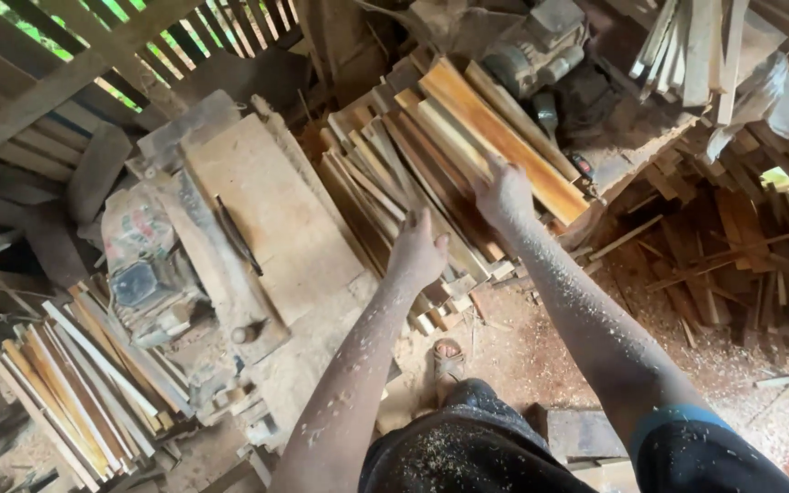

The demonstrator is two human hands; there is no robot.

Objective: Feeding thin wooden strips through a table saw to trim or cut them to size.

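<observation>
A stack of wooden slats [413,173] is seen in the middle of the scene, lying on a low support, with the long axes of the pieces running from near left to far right. Both hands are laid on this stack. The right hand [502,194] is pressed palm down on the right part of the pile, its fingers spread over a broad orange-brown board [504,137] that lies on top; nothing is seen to be clasped, the hand being flat and unclenched. The left hand [417,248] is set nearer and further left, at the near ends of the slats, with the fingers curled down over the pieces; whether one slat is actually gripped cannot be told. The board's length stretches away from the right hand toward the far left, so the right hand is the nearer to it.

To the left, a table saw bench [257,210] with its blade slot is seen, and at the near left a second bundle of strips [75,393]. Sawdust [541,356] is scattered over the floor and both forearms.
</observation>
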